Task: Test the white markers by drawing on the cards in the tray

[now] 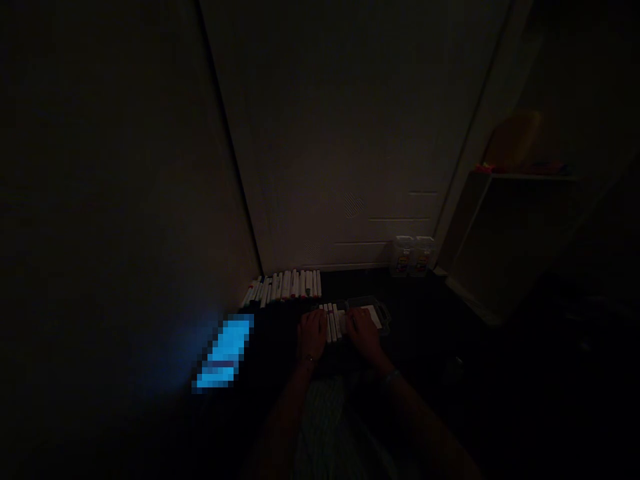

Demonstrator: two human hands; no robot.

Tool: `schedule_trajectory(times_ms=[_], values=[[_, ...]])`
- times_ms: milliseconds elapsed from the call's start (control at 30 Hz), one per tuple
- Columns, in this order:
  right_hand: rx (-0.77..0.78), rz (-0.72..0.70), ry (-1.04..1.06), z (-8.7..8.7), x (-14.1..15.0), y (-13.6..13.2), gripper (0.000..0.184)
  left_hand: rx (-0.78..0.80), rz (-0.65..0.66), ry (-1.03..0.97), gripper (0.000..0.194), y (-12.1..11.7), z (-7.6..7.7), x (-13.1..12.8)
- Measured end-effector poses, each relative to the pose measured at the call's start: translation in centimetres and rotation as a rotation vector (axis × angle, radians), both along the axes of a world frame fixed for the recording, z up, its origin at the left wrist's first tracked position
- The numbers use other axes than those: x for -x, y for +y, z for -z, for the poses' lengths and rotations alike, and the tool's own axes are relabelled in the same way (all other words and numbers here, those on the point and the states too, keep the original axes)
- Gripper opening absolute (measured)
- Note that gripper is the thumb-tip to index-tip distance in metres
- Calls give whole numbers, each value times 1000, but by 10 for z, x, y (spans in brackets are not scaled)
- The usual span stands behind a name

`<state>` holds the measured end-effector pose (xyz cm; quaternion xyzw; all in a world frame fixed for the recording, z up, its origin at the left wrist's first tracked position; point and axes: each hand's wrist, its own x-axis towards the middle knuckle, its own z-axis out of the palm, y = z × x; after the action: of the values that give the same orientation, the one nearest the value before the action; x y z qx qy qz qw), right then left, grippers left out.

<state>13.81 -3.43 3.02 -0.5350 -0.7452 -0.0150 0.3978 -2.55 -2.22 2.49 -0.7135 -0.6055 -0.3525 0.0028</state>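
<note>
In dim light, a short row of white markers [332,323] lies side by side between my two hands. My left hand [313,333] presses against the row's left side with its fingers bent. On the other side, my right hand [364,332] has its fingers curled at the right end of the row, where a pale piece shows beside them. A clear plastic case [386,316] with a white card [375,316] in it extends beyond my right hand. How far the markers sit inside the case is too dark to tell.
More white markers [285,285] stretch in a row along the wall at the back left. Two clear plastic containers [412,257] stand at the back right. A glowing, pixelated blue screen [224,350] is at left. A shelf unit [505,233] stands at right.
</note>
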Motion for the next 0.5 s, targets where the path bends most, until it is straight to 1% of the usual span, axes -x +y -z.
schedule_trajectory(times_ms=[333,500], values=[[12,8,12,0,0,1,19,17,0,3,33,-2,-2,-1],[-19,31,11,6,0,3,20,16,-18,18,35,-1,0,0]])
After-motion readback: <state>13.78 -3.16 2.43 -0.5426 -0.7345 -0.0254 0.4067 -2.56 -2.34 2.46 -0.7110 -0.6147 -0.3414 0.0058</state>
